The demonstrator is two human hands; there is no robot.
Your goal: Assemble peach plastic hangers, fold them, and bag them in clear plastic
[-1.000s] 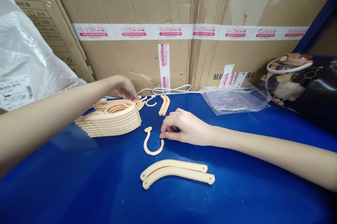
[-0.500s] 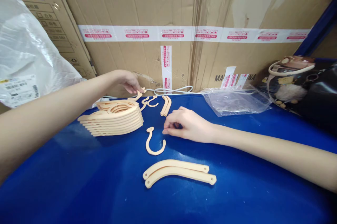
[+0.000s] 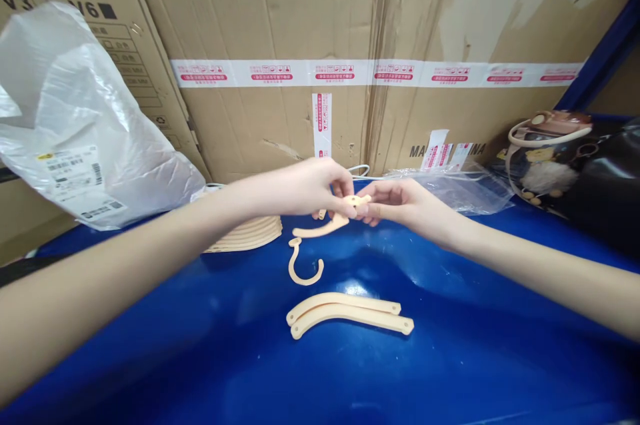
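Observation:
My left hand [image 3: 327, 185] is closed on a cream plastic hanger part [image 3: 323, 228] held above the table. A curved end of this part sticks out to the lower left, and a small piece with a hole shows between the fingertips. My right hand [image 3: 400, 202] pinches the same part from the right, its fingertips meeting those of my left hand. Just below lies a loose cream hanger hook [image 3: 305, 275]. Nearer to me, two curved hanger arms [image 3: 350, 315] rest side by side. A stack of hangers [image 3: 250, 235] is partly hidden behind my left forearm.
Cardboard boxes [image 3: 280, 125] stand along the back of the blue table [image 3: 225, 345]. At the left is a white plastic parcel bag [image 3: 100, 118]. A clear plastic bag [image 3: 450, 188] lies at the back right, beside a brown-lidded bottle [image 3: 547, 152] and a black bag [image 3: 615, 178].
My left hand has come from the hanger stack to the middle with the hanger part. My right hand has moved up and right and now grips it too. The view has shifted slightly.

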